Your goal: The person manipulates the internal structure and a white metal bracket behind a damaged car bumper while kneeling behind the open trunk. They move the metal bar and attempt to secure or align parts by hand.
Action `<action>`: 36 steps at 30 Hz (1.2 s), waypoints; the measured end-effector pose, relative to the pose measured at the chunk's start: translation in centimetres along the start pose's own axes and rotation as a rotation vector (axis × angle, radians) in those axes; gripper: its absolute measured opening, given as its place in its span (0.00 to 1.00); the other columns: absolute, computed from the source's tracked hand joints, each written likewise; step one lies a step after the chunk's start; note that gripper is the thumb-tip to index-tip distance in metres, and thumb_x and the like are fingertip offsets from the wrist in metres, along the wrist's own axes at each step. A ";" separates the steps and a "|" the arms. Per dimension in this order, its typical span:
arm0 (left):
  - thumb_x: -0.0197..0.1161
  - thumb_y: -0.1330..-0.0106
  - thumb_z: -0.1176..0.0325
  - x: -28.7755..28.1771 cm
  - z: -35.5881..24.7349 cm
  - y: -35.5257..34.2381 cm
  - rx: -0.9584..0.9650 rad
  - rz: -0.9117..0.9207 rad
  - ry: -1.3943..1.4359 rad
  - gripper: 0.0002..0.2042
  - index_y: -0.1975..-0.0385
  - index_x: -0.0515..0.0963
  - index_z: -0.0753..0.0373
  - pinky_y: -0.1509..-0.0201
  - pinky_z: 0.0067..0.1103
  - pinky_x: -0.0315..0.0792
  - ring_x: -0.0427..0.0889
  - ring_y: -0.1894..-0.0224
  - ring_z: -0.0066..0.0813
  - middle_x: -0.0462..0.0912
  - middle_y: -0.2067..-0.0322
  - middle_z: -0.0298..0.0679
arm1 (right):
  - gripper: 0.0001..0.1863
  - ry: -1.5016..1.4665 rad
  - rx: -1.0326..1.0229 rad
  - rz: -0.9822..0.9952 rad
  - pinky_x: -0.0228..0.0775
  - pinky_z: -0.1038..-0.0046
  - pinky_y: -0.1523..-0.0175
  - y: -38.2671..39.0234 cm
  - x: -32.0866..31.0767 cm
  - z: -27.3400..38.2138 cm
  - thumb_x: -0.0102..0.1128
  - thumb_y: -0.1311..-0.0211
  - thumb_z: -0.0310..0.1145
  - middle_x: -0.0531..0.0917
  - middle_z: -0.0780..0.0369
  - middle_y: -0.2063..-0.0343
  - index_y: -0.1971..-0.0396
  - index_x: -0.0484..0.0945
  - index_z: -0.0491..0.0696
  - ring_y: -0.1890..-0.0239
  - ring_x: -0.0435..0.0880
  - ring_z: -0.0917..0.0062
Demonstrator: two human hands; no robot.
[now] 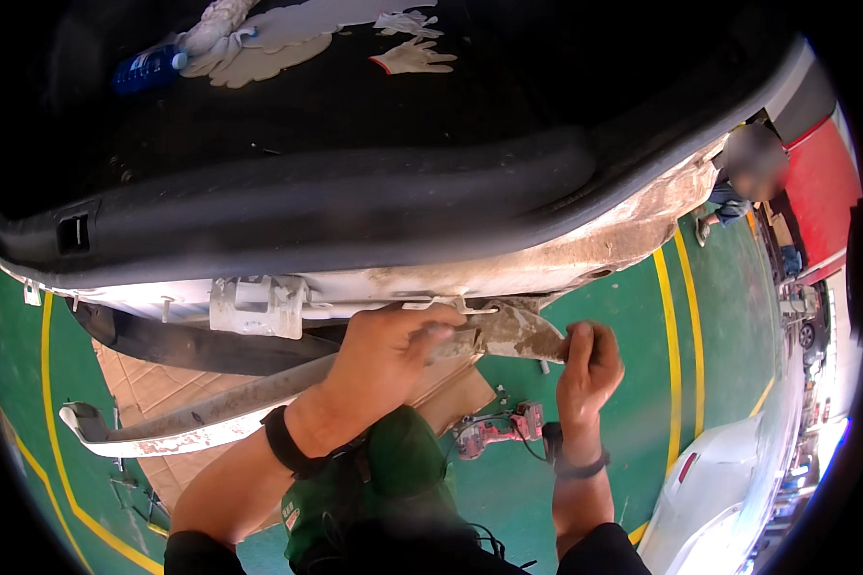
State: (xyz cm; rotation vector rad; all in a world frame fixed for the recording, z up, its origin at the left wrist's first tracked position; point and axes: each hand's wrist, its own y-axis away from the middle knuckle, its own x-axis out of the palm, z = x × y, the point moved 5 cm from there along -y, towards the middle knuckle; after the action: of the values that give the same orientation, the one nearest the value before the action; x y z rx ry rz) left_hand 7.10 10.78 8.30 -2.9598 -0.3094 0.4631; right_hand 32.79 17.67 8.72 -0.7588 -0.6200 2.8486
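At the rear edge of a vehicle, a dirt-caked grey-brown strip [520,331] stretches between my two hands below the body panel. My right hand [588,374] pinches its right end between thumb and fingers. At its left end, my left hand [379,355] is closed with the fingers curled; what lies inside them is hidden. Just above my left fingers a pale metal hook-like bar [451,304] runs along the panel's lower edge. Left of that hand is a whitish metal bracket [257,307]. The white lower panel [585,254] is smeared with brown dirt.
Black trunk sill [307,216] above; gloves [414,57] and a blue bottle [151,69] lie inside. Below are a long pale bumper piece [192,431], cardboard [129,379] and a red power tool [501,431]. Something green [408,455] sits between my forearms. A person [738,187] is at right.
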 end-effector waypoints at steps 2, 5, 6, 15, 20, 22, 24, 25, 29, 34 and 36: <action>0.65 0.33 0.72 0.1 -0.5 -0.4 -0.017 0.030 -0.094 0.09 0.55 0.85 0.58 0.69 0.29 0.74 0.82 0.75 0.44 0.85 0.71 0.49 | 0.09 -0.080 0.045 0.028 0.66 0.78 0.75 -1.3 1.7 -1.0 0.58 0.27 0.28 0.78 0.64 0.83 0.69 0.80 0.40 0.79 0.73 0.87; 0.65 0.34 0.73 0.3 -1.0 -0.7 -0.011 0.061 -0.190 0.09 0.56 0.85 0.58 0.69 0.29 0.75 0.82 0.74 0.45 0.85 0.71 0.48 | 0.05 0.206 -0.150 -0.034 0.69 0.70 0.73 -1.9 3.6 -1.9 0.63 0.35 0.27 0.79 0.60 0.81 0.70 0.81 0.43 0.79 0.77 0.75; 0.65 0.35 0.73 0.3 -0.9 -0.7 -0.010 0.063 -0.217 0.09 0.56 0.86 0.58 0.68 0.29 0.75 0.83 0.73 0.46 0.85 0.70 0.47 | 0.04 0.285 -0.275 -0.035 0.69 0.67 0.72 -1.8 4.0 -1.5 0.64 0.37 0.26 0.80 0.59 0.80 0.71 0.81 0.44 0.79 0.78 0.70; 0.65 0.38 0.77 -0.2 1.0 0.1 0.178 0.041 -0.514 0.11 0.56 0.85 0.58 0.66 0.31 0.80 0.86 0.69 0.44 0.87 0.70 0.45 | 0.01 0.354 -0.368 0.002 0.71 0.63 0.70 -1.3 4.7 -0.3 0.64 0.41 0.24 0.80 0.58 0.77 0.72 0.81 0.45 0.75 0.79 0.61; 0.64 0.38 0.71 -0.2 0.1 0.2 0.180 0.062 -0.746 0.09 0.58 0.85 0.57 0.68 0.33 0.80 0.86 0.71 0.45 0.85 0.74 0.46 | 0.02 0.375 -0.394 0.008 0.69 0.63 0.71 -1.3 4.6 -0.5 0.64 0.41 0.24 0.79 0.59 0.79 0.72 0.80 0.46 0.76 0.78 0.62; 0.64 0.37 0.69 -0.3 0.8 0.0 0.157 0.089 -0.810 0.08 0.60 0.85 0.57 0.69 0.34 0.80 0.86 0.71 0.46 0.85 0.75 0.46 | 0.02 0.369 -0.399 0.006 0.68 0.63 0.71 -1.3 4.7 -0.5 0.63 0.41 0.24 0.79 0.59 0.79 0.73 0.80 0.46 0.76 0.77 0.62; 0.64 0.35 0.68 -0.4 0.8 -0.1 0.160 0.106 -0.802 0.06 0.62 0.85 0.58 0.69 0.35 0.80 0.86 0.71 0.47 0.85 0.75 0.47 | 0.03 0.362 -0.397 0.003 0.68 0.63 0.71 -1.3 4.8 -0.5 0.63 0.41 0.24 0.78 0.59 0.79 0.73 0.79 0.46 0.77 0.77 0.62; 0.63 0.35 0.68 -0.4 0.9 -0.2 0.149 0.121 -0.800 0.05 0.63 0.84 0.58 0.68 0.36 0.80 0.86 0.71 0.47 0.85 0.75 0.47 | 0.03 0.358 -0.393 0.000 0.68 0.63 0.71 -1.3 4.8 -0.4 0.63 0.41 0.24 0.78 0.59 0.79 0.74 0.79 0.46 0.77 0.77 0.62; 0.62 0.33 0.68 -0.4 1.4 -0.5 0.075 0.227 -0.811 0.05 0.65 0.83 0.60 0.67 0.39 0.80 0.86 0.71 0.48 0.85 0.74 0.48 | 0.03 0.363 -0.399 -0.001 0.67 0.63 0.71 -1.4 4.8 -0.2 0.63 0.42 0.24 0.78 0.60 0.79 0.74 0.79 0.46 0.77 0.76 0.63; 0.60 0.31 0.66 -1.1 5.1 -0.5 -0.123 0.353 -0.647 0.07 0.63 0.82 0.63 0.63 0.39 0.80 0.85 0.68 0.53 0.85 0.70 0.51 | 0.03 0.364 -0.396 0.011 0.67 0.63 0.71 -1.4 4.9 0.0 0.64 0.43 0.23 0.78 0.60 0.80 0.74 0.79 0.46 0.77 0.76 0.63; 0.59 0.29 0.65 -0.9 7.0 -1.0 -0.216 0.475 -0.542 0.09 0.60 0.82 0.63 0.59 0.36 0.80 0.85 0.63 0.52 0.86 0.65 0.53 | 0.03 0.370 -0.394 0.012 0.67 0.63 0.72 -1.3 4.8 -0.1 0.64 0.43 0.23 0.77 0.61 0.80 0.74 0.79 0.46 0.77 0.76 0.63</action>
State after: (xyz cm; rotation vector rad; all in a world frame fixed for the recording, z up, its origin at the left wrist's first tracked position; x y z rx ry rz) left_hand 3.90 12.22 2.10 -3.0423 0.3338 1.3708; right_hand 28.76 19.93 7.01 -1.3082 -1.1247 2.5164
